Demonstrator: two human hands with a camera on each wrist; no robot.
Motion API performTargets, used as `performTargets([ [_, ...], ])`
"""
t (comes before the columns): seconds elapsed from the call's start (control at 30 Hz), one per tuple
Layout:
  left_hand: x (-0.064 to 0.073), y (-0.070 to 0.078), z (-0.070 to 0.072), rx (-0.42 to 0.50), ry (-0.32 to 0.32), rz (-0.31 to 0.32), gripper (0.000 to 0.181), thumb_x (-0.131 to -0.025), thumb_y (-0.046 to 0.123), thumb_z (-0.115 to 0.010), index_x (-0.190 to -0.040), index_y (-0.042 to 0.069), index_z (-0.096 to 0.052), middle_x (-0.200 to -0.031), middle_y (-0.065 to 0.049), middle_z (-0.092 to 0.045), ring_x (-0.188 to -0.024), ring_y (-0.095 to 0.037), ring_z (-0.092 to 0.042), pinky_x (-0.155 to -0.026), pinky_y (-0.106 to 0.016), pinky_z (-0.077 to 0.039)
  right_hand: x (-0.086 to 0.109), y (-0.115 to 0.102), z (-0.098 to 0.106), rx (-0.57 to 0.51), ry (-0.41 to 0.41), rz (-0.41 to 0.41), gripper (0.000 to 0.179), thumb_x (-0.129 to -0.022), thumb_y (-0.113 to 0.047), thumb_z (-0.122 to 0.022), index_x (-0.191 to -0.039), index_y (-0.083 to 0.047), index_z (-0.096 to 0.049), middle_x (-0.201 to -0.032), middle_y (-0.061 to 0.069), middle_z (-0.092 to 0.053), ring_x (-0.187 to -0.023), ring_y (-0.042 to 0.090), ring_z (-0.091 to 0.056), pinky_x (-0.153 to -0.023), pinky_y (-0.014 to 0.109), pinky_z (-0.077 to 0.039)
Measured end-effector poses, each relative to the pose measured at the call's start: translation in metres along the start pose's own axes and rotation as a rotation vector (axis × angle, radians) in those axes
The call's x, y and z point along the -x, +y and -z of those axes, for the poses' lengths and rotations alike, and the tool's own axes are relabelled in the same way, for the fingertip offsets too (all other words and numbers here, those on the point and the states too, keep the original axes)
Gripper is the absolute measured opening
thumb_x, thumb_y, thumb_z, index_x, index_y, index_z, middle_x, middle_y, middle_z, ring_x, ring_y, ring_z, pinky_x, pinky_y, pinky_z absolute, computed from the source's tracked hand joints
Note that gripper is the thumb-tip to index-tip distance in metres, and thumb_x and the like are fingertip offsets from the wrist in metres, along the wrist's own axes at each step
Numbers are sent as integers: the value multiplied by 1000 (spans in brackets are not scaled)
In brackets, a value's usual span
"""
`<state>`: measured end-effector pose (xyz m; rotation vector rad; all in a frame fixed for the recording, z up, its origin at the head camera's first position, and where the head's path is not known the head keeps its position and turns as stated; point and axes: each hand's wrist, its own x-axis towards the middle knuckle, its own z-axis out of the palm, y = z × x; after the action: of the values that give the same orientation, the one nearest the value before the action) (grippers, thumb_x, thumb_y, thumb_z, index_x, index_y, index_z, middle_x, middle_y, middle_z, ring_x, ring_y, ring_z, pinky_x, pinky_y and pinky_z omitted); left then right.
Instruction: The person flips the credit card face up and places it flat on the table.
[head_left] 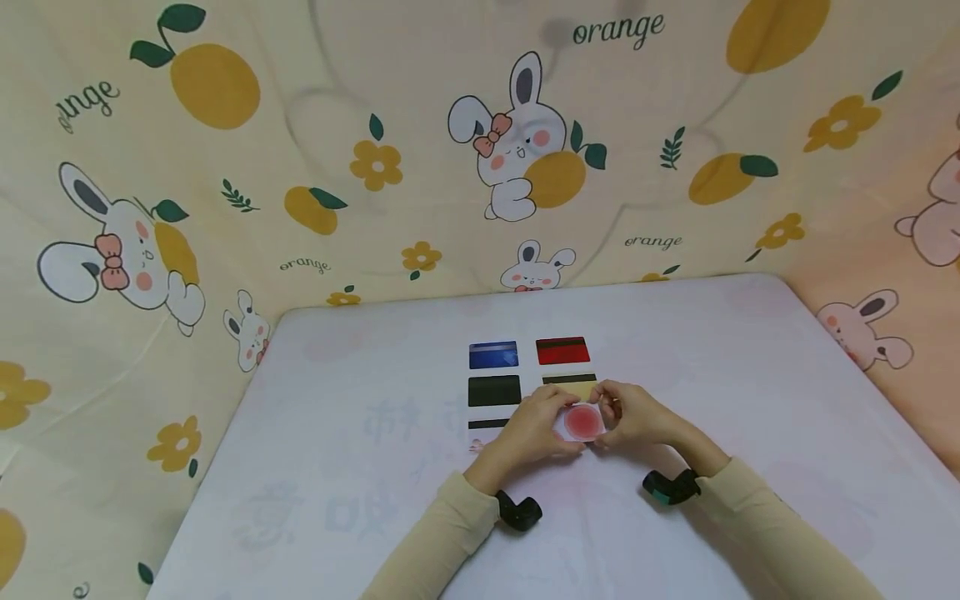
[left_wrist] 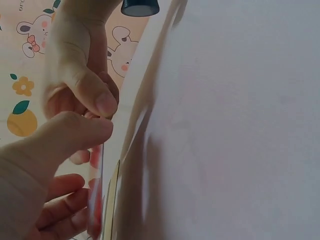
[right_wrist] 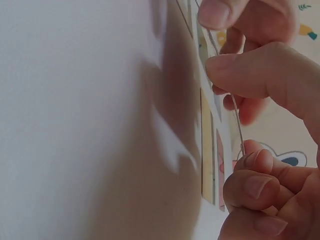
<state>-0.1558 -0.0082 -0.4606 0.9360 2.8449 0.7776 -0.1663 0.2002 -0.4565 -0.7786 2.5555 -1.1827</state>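
Two hands are seen meeting over a white card with a red circle, which is pinched at its left edge by the left hand and at its right edge by the right hand, just above the tabletop. The card is held directly in front of a gold card, with a black card to that card's left, and a blue card and a red card behind it. From the right wrist view, the held card is seen edge-on and slightly bowed between the fingertips. It is judged that the thin card could be creased or sprung loose if squeezed harder, and the neat rows could be knocked askew.
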Motion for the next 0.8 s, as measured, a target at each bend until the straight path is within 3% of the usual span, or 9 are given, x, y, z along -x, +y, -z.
performTargets([
  [0.33, -3, 4, 2, -9, -4, 14, 57, -68, 37, -78, -118, 15, -61, -114, -1, -55, -110, -14, -49, -94, -26, -43, -1, -2, -1, -27, -9, -11, 51, -62, -14, -82, -99, -1, -50, -69, 5, -47, -55, -1, -38, -50, 17, -36],
  [0.57, -3, 0, 3, 28, 5, 50, 55, -69, 38, -78, -117, 17, -61, -113, 1, -55, -108, -12, -51, -93, -26, -45, -1, -1, -1, -35, 24, -13, 61, -64, -17, -83, -112, -1, -50, -73, 7, -49, -59, 1, -42, -53, 17, -39],
  [0.8, -3, -3, 7, 74, 40, 26, 56, -71, 38, -76, -118, 15, -60, -112, 1, -56, -106, -11, -52, -92, -21, -46, 0, 3, -1, -130, 42, -26, 62, -65, -13, -82, -116, 0, -49, -73, 12, -52, -57, 2, -45, -52, 18, -41],
])
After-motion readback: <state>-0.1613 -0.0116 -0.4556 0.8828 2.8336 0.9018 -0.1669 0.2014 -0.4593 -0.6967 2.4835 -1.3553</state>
